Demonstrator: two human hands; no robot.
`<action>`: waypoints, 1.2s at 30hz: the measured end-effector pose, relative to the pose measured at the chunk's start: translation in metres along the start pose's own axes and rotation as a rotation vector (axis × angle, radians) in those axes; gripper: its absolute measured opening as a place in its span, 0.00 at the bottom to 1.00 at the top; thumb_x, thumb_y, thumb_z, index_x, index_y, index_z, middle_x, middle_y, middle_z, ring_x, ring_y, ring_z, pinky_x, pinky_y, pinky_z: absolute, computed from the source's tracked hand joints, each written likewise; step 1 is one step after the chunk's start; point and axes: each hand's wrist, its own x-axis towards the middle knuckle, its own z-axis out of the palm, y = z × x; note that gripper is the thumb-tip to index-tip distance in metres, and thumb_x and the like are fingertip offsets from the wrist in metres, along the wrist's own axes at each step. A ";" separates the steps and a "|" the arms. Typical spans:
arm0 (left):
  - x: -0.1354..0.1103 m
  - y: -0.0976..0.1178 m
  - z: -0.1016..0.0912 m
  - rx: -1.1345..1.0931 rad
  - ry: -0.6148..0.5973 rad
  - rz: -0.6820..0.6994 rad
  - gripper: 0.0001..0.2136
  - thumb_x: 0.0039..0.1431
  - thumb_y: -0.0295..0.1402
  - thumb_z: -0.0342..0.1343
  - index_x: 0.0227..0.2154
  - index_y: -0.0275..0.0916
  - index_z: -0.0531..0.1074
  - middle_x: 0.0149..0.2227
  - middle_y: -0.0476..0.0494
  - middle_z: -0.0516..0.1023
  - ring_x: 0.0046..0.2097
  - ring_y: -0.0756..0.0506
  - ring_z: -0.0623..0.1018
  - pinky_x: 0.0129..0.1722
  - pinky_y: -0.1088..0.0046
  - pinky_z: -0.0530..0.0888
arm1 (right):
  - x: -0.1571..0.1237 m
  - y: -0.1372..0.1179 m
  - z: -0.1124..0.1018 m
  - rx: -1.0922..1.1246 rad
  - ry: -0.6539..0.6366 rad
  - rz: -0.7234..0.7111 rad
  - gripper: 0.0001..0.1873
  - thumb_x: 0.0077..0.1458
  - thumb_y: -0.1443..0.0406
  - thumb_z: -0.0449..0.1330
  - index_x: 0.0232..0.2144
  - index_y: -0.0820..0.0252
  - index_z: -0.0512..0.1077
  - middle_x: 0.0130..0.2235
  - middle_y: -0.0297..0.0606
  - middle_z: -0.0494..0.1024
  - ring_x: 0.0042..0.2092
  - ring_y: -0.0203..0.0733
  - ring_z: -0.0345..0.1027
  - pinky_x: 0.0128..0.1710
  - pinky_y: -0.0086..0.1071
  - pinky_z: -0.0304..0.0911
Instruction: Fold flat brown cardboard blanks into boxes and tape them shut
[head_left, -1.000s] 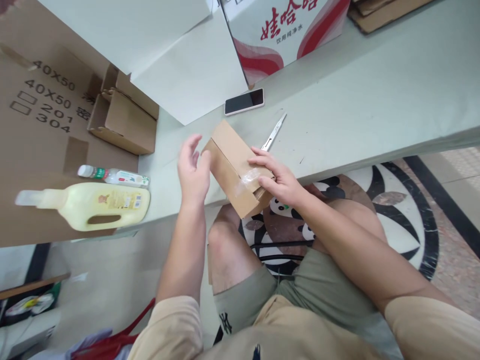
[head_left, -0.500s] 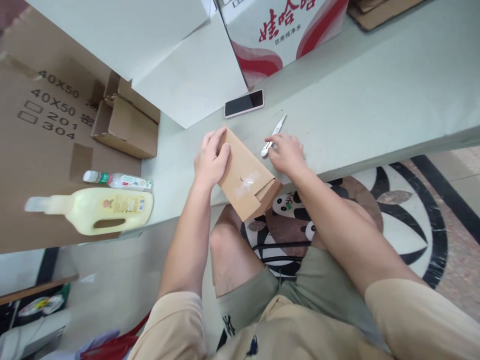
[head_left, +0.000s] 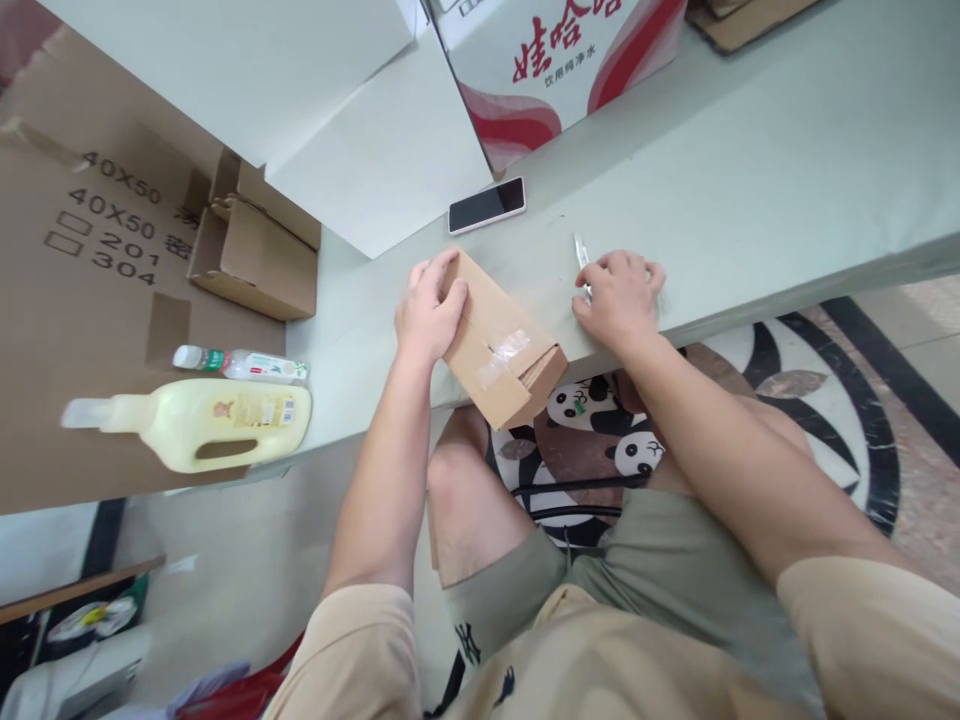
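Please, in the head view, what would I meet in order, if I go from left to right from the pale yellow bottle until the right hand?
Pale yellow bottle → left hand → taped cardboard box → right hand.

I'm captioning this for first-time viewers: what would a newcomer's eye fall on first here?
Probably the white carton with big red lettering, at the top of the view on the pale table. Next might come the pale yellow jug at the left and, in the middle, the taped brown box with the left hand on it. Cartoon pandas also stand out below the table's edge.
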 end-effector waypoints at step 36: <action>0.000 -0.010 0.009 -0.022 0.028 0.041 0.20 0.64 0.45 0.52 0.57 0.56 0.70 0.56 0.46 0.74 0.56 0.37 0.76 0.63 0.55 0.68 | -0.021 0.001 -0.023 0.507 0.444 -0.324 0.06 0.64 0.63 0.54 0.41 0.53 0.71 0.37 0.39 0.76 0.40 0.42 0.71 0.44 0.42 0.70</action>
